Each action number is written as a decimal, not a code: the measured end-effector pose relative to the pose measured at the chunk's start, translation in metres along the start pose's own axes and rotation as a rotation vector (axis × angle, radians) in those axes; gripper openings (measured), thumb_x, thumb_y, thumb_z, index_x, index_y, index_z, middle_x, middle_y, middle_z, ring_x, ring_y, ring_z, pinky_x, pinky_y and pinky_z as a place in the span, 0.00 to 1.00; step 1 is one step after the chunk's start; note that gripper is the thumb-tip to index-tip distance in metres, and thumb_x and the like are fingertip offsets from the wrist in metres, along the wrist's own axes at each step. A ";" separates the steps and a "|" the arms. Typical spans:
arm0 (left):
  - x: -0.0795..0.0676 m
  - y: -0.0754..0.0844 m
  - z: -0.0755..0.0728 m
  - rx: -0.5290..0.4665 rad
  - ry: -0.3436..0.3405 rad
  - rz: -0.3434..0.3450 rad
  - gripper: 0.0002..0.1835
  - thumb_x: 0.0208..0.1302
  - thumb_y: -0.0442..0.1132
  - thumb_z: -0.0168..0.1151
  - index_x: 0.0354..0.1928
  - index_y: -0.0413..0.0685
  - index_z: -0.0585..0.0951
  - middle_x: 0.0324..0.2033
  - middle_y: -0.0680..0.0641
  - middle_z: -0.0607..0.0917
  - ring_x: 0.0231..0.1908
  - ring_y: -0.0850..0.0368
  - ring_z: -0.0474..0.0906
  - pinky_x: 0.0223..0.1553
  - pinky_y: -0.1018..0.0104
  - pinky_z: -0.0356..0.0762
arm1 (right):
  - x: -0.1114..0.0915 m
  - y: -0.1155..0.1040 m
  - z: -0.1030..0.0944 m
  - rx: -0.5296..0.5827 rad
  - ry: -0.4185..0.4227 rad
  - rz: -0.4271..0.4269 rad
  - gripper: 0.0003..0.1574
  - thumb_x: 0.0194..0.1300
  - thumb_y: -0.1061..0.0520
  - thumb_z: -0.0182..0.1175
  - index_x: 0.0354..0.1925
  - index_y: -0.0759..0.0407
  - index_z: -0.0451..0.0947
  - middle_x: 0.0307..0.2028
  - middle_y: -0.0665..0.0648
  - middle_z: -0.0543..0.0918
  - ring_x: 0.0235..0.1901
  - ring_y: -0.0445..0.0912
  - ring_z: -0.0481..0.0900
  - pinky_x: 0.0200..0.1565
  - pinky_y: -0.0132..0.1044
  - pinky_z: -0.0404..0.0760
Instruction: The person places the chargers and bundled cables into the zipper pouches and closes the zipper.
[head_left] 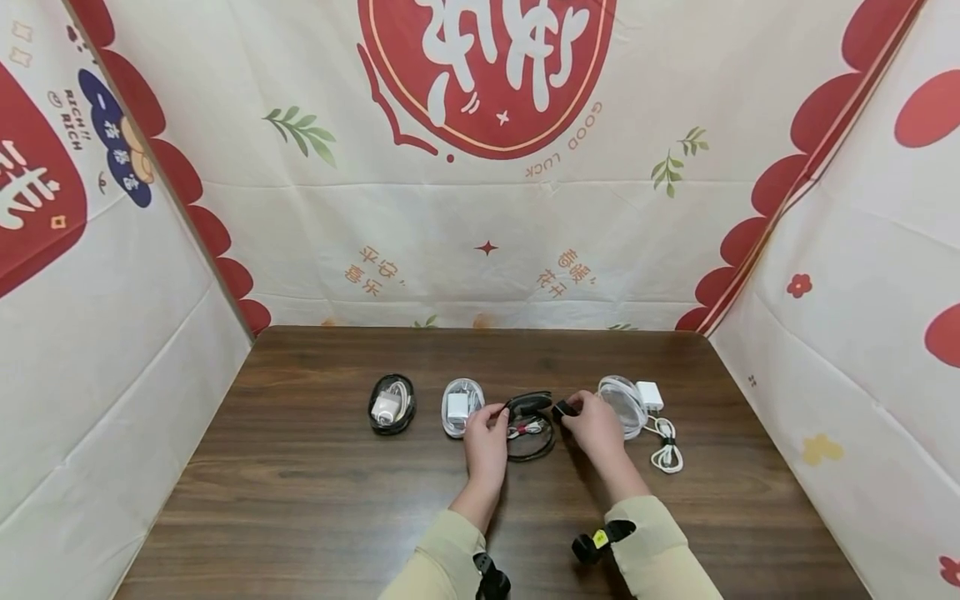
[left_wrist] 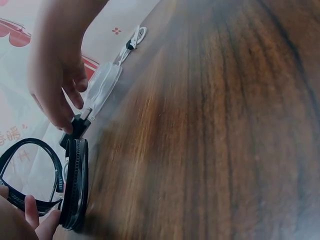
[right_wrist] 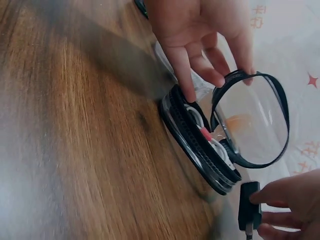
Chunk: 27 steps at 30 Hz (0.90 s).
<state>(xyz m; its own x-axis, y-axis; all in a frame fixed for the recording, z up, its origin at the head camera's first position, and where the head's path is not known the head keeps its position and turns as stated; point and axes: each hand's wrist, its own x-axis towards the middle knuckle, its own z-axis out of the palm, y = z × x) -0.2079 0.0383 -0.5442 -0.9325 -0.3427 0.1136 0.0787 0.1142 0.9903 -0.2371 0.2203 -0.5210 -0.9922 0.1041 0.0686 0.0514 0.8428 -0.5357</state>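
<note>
In the head view my left hand (head_left: 486, 446) holds a small round clear case with black zip trim (head_left: 531, 454) on the table. Its lid (right_wrist: 286, 107) stands raised, and the left fingers grip the lid's rim and touch the base in the right wrist view. Inside the base lies a bundled white cable (right_wrist: 220, 150) with a red tie. To the right of the case, my right hand (head_left: 596, 425) pinches a black charger plug (right_wrist: 248, 205) with a metal prong. The plug is held just beside the case, not inside it.
Left of the hands lie a black-trimmed case (head_left: 392, 427) and a white-trimmed case (head_left: 450, 432), each with a white charger and cable. To the right are a clear white-trimmed case (head_left: 622, 400), a white charger (head_left: 649, 395) and a bundled white cable (head_left: 667, 457).
</note>
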 end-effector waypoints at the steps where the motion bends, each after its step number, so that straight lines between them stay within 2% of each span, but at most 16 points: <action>1: 0.001 0.000 0.001 0.018 -0.005 0.006 0.04 0.62 0.33 0.66 0.37 0.40 0.87 0.33 0.48 0.79 0.29 0.59 0.78 0.32 0.68 0.78 | -0.001 0.001 -0.002 0.010 -0.002 -0.004 0.16 0.51 0.59 0.67 0.40 0.61 0.81 0.36 0.58 0.84 0.37 0.55 0.81 0.38 0.51 0.75; 5: 0.007 0.001 0.002 0.082 -0.020 0.018 0.05 0.62 0.34 0.66 0.37 0.42 0.87 0.33 0.49 0.80 0.34 0.57 0.76 0.37 0.63 0.76 | -0.006 0.001 -0.011 0.044 -0.006 -0.021 0.15 0.52 0.59 0.68 0.40 0.61 0.81 0.37 0.57 0.85 0.39 0.54 0.81 0.41 0.51 0.75; 12: 0.013 0.003 0.003 0.145 -0.057 0.024 0.05 0.63 0.36 0.66 0.38 0.43 0.87 0.34 0.49 0.82 0.37 0.55 0.78 0.39 0.61 0.77 | -0.018 0.000 -0.029 0.128 -0.030 -0.079 0.13 0.53 0.61 0.70 0.39 0.61 0.81 0.36 0.58 0.85 0.39 0.53 0.82 0.42 0.50 0.76; 18: 0.018 0.003 0.006 0.137 -0.102 0.040 0.05 0.63 0.35 0.66 0.38 0.43 0.87 0.34 0.49 0.82 0.37 0.54 0.78 0.39 0.61 0.78 | -0.025 -0.004 -0.035 0.164 -0.076 -0.168 0.13 0.53 0.62 0.72 0.38 0.58 0.82 0.33 0.54 0.85 0.31 0.46 0.78 0.34 0.41 0.74; 21: 0.017 0.002 0.008 0.129 -0.131 0.040 0.05 0.63 0.35 0.65 0.38 0.42 0.87 0.34 0.49 0.81 0.36 0.56 0.77 0.39 0.62 0.78 | -0.028 -0.006 -0.032 0.152 -0.089 -0.246 0.13 0.52 0.62 0.72 0.38 0.56 0.83 0.26 0.50 0.81 0.25 0.42 0.74 0.29 0.37 0.72; 23: 0.015 0.002 0.010 0.133 -0.142 0.045 0.05 0.63 0.36 0.65 0.38 0.42 0.87 0.33 0.50 0.81 0.35 0.58 0.76 0.38 0.64 0.77 | -0.030 -0.006 -0.028 0.112 -0.082 -0.329 0.14 0.51 0.62 0.73 0.38 0.56 0.84 0.23 0.48 0.78 0.24 0.40 0.72 0.27 0.36 0.71; 27: 0.011 0.002 0.013 0.094 -0.162 0.031 0.05 0.63 0.35 0.65 0.38 0.40 0.87 0.32 0.49 0.79 0.28 0.61 0.77 0.31 0.68 0.78 | -0.034 -0.005 -0.019 -0.010 -0.038 -0.492 0.17 0.48 0.61 0.75 0.39 0.53 0.84 0.28 0.46 0.80 0.23 0.36 0.71 0.27 0.34 0.71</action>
<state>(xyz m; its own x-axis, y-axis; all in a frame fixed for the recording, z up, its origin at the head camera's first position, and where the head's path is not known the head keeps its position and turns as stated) -0.2222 0.0468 -0.5418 -0.9753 -0.1840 0.1221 0.0819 0.2121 0.9738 -0.2018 0.2222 -0.5048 -0.9025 -0.3269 0.2804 -0.4235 0.7922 -0.4394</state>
